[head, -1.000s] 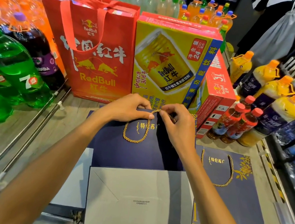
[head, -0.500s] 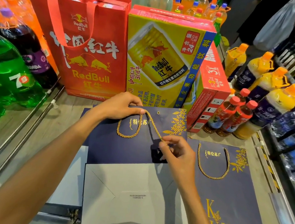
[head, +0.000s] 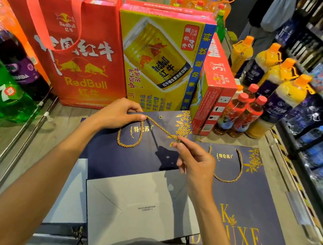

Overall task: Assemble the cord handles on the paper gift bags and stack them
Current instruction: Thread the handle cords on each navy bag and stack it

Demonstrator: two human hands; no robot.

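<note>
Centre of frame: navy gift bag (head: pixel 123 158) lying flat, gold cord (head: pixel 162 128) seemingly fastened at one end only, left hand (head: pixel 116 114) pinching it at the top edge, right hand (head: pixel 194 159) pinching the loose end, second hole (head: pixel 160 117) unthreaded; one finished bag (head: pixel 258 205) at right, stacking apparently barely begun.

RedBull: red bag (head: pixel 93 77) | 24: yellow box (head: pixel 158 40) | 7: green bottle (head: pixel 1 90)
</note>
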